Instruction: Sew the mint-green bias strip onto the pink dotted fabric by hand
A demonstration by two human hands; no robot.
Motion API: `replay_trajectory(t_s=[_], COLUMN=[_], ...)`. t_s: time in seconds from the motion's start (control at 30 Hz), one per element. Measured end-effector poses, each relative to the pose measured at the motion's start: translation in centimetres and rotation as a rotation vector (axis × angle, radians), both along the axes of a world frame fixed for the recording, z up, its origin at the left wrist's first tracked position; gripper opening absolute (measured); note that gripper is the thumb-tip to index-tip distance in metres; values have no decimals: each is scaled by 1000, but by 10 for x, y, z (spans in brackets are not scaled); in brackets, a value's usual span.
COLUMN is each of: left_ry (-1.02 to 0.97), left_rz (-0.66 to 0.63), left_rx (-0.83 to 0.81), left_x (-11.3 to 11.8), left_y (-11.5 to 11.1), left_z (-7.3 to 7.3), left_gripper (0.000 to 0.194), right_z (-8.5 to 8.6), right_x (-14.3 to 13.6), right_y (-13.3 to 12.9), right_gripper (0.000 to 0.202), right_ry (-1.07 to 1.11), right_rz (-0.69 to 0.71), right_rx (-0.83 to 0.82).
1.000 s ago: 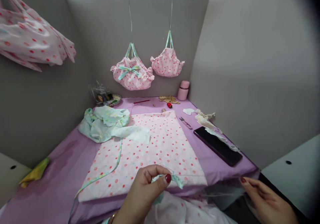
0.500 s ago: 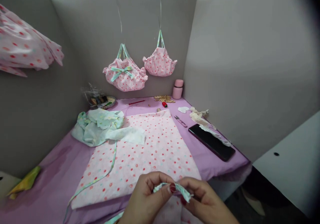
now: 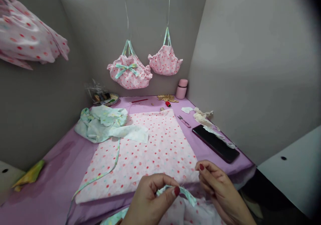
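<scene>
My left hand [image 3: 154,198] is closed, with thumb and finger pinching a narrow mint-green fabric strip [image 3: 188,195]. One end of the strip sticks out to the right of the thumb. My right hand [image 3: 222,190] is up and to the right of the strip, thumb and forefinger pressed together. Whatever is in that pinch is too fine to make out; a faint thread-like line shows near the strip. Below both hands lies pink dotted fabric [image 3: 184,213]. A larger pink dotted cloth [image 3: 155,154] is spread on the table just beyond them.
Mint-green fabric [image 3: 100,126] is heaped at the left with a thin cord [image 3: 115,161]. Thread snips [image 3: 184,121], a red thread spool [image 3: 168,104], a phone [image 3: 215,144] and a pink flask [image 3: 181,89] lie around the cloth. Dotted bags [image 3: 131,76] hang on the grey partition.
My right hand has moved away from the strip, up and to the right, still pinched. My left hand keeps its hold on the strip. The view has shifted slightly.
</scene>
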State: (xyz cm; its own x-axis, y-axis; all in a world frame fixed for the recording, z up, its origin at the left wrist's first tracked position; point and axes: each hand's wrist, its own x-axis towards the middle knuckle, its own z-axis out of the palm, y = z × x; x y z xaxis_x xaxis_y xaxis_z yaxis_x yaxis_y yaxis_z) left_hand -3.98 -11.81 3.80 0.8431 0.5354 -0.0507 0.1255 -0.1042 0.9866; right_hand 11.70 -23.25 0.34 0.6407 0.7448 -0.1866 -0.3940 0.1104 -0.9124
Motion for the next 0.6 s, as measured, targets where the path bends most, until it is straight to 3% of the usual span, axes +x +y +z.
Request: replay_trajectory(t_s=[0.33, 0.47, 0.6], left_ry=[-17, 8, 37], left_rz=[6, 24, 52], left_rx=[81, 123, 153], left_x=[-2, -1, 2], left_y=[-1, -1, -4], left_z=[-1, -2, -3], left_gripper=[21, 21, 19], right_z=[-14, -19, -8], right_x=[13, 10, -8], right_y=[2, -1, -9], right_gripper=[31, 30, 35], right_ry=[-114, -357, -714], right_rz=[-62, -118, -156], right_rx=[-71, -196, -227])
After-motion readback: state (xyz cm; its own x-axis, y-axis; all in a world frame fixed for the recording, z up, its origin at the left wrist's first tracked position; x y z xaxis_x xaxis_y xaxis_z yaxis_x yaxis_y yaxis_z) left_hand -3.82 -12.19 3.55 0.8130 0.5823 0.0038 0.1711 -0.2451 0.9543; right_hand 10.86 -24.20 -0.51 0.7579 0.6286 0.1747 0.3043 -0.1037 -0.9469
